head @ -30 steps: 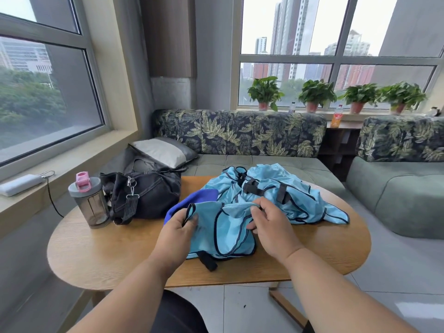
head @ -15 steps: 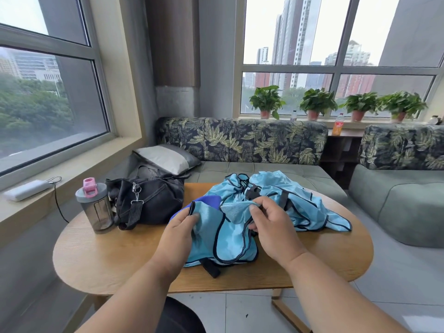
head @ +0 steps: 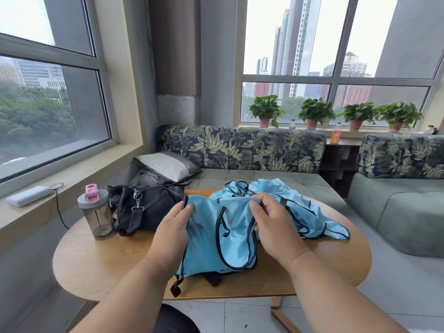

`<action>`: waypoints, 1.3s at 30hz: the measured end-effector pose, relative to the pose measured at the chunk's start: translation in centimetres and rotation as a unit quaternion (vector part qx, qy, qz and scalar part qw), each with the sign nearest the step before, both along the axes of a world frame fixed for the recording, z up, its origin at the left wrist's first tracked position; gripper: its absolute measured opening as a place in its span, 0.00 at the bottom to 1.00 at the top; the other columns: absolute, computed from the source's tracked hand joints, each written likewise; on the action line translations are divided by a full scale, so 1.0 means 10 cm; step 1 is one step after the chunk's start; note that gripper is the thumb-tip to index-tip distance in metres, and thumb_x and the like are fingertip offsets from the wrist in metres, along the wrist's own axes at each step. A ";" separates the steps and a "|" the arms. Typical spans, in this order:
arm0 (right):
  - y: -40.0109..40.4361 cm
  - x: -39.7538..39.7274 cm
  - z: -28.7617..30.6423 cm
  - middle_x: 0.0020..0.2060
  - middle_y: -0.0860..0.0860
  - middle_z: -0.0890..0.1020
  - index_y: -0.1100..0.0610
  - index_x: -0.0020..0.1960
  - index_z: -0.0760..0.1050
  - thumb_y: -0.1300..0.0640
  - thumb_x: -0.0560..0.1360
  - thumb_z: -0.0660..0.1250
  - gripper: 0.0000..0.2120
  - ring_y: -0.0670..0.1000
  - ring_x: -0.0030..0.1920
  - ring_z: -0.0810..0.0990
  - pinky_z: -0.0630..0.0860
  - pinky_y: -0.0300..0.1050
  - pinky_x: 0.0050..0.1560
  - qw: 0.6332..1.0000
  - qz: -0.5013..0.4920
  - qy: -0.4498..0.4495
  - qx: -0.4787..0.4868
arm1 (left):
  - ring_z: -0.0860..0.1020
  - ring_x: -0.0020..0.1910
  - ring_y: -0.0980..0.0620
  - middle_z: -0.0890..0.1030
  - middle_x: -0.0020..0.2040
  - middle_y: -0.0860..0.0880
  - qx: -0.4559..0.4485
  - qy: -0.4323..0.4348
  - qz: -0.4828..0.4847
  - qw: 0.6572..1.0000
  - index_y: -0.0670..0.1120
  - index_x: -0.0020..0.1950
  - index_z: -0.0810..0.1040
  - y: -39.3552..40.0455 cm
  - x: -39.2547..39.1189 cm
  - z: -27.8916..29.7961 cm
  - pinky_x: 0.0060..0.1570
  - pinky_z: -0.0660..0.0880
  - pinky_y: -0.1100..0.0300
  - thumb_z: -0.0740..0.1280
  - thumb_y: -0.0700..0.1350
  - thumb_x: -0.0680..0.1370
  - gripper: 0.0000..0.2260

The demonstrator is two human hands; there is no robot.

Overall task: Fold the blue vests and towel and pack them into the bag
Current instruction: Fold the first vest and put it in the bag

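Note:
A light blue vest [head: 216,239] with dark trim hangs between my hands over the round wooden table [head: 101,265]. My left hand [head: 171,227] pinches its upper left corner. My right hand [head: 271,224] grips its upper right edge. Its lower end with black straps lies on the table near the front edge. More light blue vests [head: 302,210] lie bunched behind and to the right. The black bag [head: 146,207] sits at the left back of the table. The darker blue towel is hidden behind the raised vest.
A grey shaker bottle [head: 97,212] with a pink cap stands left of the bag. A leaf-print sofa [head: 240,150] with a grey pillow [head: 165,164] runs behind the table. A white power bank [head: 28,195] lies on the left windowsill.
Both hands have lifted the front vest and spread it wider, and it now covers the darker blue towel that showed at its left. The view has tilted upward slightly.

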State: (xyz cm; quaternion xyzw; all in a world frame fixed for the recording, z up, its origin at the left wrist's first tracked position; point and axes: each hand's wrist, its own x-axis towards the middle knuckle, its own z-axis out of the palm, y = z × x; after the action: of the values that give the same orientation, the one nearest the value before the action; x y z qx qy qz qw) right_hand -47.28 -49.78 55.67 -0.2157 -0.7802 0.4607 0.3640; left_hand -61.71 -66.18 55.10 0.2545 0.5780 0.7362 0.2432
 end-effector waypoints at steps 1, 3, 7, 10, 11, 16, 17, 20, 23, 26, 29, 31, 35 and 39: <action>0.01 0.01 0.03 0.34 0.43 0.77 0.45 0.51 0.78 0.49 0.86 0.62 0.08 0.44 0.36 0.75 0.77 0.51 0.47 1.000 0.001 0.005 0.002 | 0.86 0.44 0.55 0.88 0.49 0.48 0.004 0.008 0.004 1.000 0.45 0.56 0.84 -0.01 -0.02 0.03 0.41 0.80 0.63 0.60 0.44 0.87 0.12; 0.03 0.04 0.10 0.34 0.39 0.77 0.43 0.53 0.79 0.49 0.86 0.60 0.09 0.41 0.36 0.74 0.74 0.46 0.47 1.000 0.008 0.019 -0.017 | 0.83 0.47 0.52 0.86 0.48 0.44 0.010 0.020 0.003 1.000 0.44 0.55 0.83 -0.01 -0.11 0.10 0.45 0.77 0.61 0.59 0.43 0.86 0.12; 0.05 0.04 0.32 0.40 0.44 0.80 0.44 0.52 0.81 0.53 0.88 0.59 0.13 0.42 0.38 0.74 0.73 0.40 0.46 0.995 0.058 0.050 -0.066 | 0.79 0.53 0.44 0.82 0.51 0.40 0.076 -0.047 -0.029 0.996 0.41 0.57 0.81 0.05 -0.23 0.30 0.60 0.74 0.46 0.61 0.44 0.82 0.11; 0.03 0.03 0.57 0.45 0.50 0.82 0.51 0.53 0.80 0.54 0.87 0.58 0.12 0.46 0.44 0.79 0.78 0.37 0.47 0.982 0.136 0.082 -0.106 | 0.79 0.41 0.50 0.79 0.44 0.44 0.101 -0.064 -0.077 0.990 0.45 0.53 0.81 0.12 -0.23 0.54 0.48 0.75 0.52 0.56 0.41 0.87 0.13; 0.01 0.02 0.65 0.45 0.52 0.83 0.52 0.54 0.80 0.55 0.87 0.59 0.11 0.47 0.45 0.80 0.79 0.38 0.48 0.977 0.158 0.091 -0.114 | 0.77 0.38 0.51 0.77 0.42 0.45 0.107 -0.056 -0.092 0.988 0.46 0.51 0.81 0.13 -0.21 0.63 0.44 0.74 0.54 0.56 0.41 0.87 0.14; -0.11 -0.08 0.90 0.46 0.47 0.84 0.46 0.53 0.81 0.53 0.87 0.61 0.11 0.46 0.46 0.81 0.77 0.43 0.50 0.987 0.145 0.072 -0.026 | 0.73 0.34 0.51 0.72 0.41 0.43 0.102 0.017 -0.123 0.987 0.45 0.55 0.78 0.27 -0.13 0.81 0.36 0.72 0.55 0.58 0.42 0.87 0.08; -0.14 -0.11 0.91 0.45 0.44 0.83 0.46 0.53 0.81 0.52 0.87 0.61 0.10 0.44 0.45 0.80 0.76 0.41 0.49 0.989 0.134 0.069 -0.006 | 0.74 0.37 0.50 0.74 0.43 0.42 0.102 0.029 -0.136 0.985 0.45 0.56 0.79 0.29 -0.09 0.82 0.38 0.71 0.53 0.60 0.42 0.87 0.08; -0.20 -0.14 0.93 0.37 0.39 0.81 0.49 0.54 0.80 0.53 0.86 0.62 0.07 0.41 0.38 0.78 0.73 0.35 0.39 0.989 0.130 0.069 0.001 | 0.76 0.42 0.46 0.78 0.48 0.40 0.107 0.046 -0.155 0.981 0.46 0.56 0.81 0.33 -0.03 0.81 0.43 0.72 0.51 0.63 0.44 0.86 0.07; -0.22 -0.15 0.90 0.35 0.42 0.79 0.52 0.54 0.78 0.56 0.86 0.63 0.05 0.41 0.34 0.75 0.71 0.32 0.33 0.987 0.137 0.083 -0.009 | 0.75 0.43 0.45 0.78 0.48 0.39 0.111 0.051 -0.153 0.981 0.46 0.58 0.81 0.34 0.00 0.80 0.44 0.72 0.49 0.65 0.46 0.86 0.07; -0.25 -0.18 0.88 0.37 0.49 0.76 0.50 0.51 0.76 0.57 0.85 0.64 0.05 0.46 0.35 0.72 0.71 0.37 0.35 0.985 0.146 0.090 -0.015 | 0.73 0.44 0.45 0.77 0.48 0.40 0.117 0.056 -0.146 0.981 0.45 0.58 0.80 0.34 0.00 0.76 0.44 0.71 0.50 0.65 0.45 0.86 0.06; -0.25 -0.22 0.84 0.38 0.50 0.75 0.46 0.47 0.75 0.56 0.85 0.66 0.08 0.50 0.39 0.71 0.71 0.48 0.42 0.985 0.145 0.093 -0.007 | 0.74 0.43 0.46 0.77 0.48 0.40 0.126 0.065 -0.159 0.977 0.44 0.59 0.78 0.34 0.04 0.73 0.44 0.71 0.51 0.65 0.45 0.86 0.06; -0.25 -0.24 0.84 0.37 0.49 0.75 0.46 0.46 0.75 0.57 0.85 0.66 0.10 0.50 0.39 0.71 0.71 0.48 0.42 0.983 0.146 0.110 -0.021 | 0.74 0.42 0.48 0.76 0.47 0.41 0.133 0.067 -0.169 0.974 0.44 0.58 0.78 0.33 0.06 0.72 0.43 0.71 0.50 0.66 0.46 0.86 0.06; -0.27 -0.26 0.83 0.35 0.47 0.77 0.53 0.49 0.75 0.60 0.84 0.66 0.06 0.47 0.38 0.75 0.75 0.40 0.41 0.975 0.164 0.140 -0.049 | 0.75 0.41 0.49 0.78 0.46 0.43 0.133 0.086 -0.159 0.974 0.46 0.54 0.80 0.30 0.06 0.74 0.43 0.72 0.52 0.66 0.45 0.86 0.05; -0.25 -0.32 0.76 0.38 0.52 0.78 0.53 0.51 0.74 0.56 0.80 0.73 0.07 0.52 0.42 0.78 0.78 0.51 0.48 0.972 0.141 0.168 -0.087 | 0.76 0.43 0.48 0.80 0.47 0.42 0.138 0.081 -0.161 0.974 0.43 0.58 0.81 0.31 0.11 0.73 0.43 0.74 0.54 0.67 0.43 0.85 0.06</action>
State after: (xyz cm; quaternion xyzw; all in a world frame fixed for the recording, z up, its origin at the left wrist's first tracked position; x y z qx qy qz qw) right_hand -50.52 -52.33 63.31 -0.0533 -0.6875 0.6029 0.4012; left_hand -60.59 -63.11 62.40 0.4342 0.4404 0.7367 0.2735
